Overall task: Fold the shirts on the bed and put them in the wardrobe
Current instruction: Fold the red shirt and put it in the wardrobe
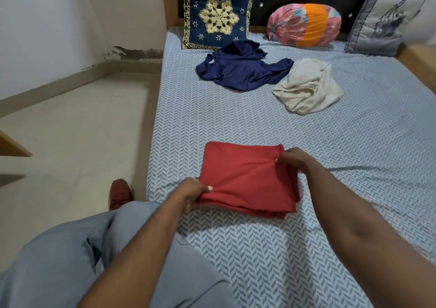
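Red knit shirt (247,177), folded into a near-square pad, lies on the blue herringbone-sheeted bed (354,142) near its left edge, close to the person. Its slightly longer axis seems to run across the bed, with the layered loose edges facing the near side. The left hand (192,190) pinches the near-left edge and the right hand (292,160) pinches the far-right corner, each grip narrow on the cloth. It looks light and limp, so it would likely sag or unfold unless supported at opposite edges.
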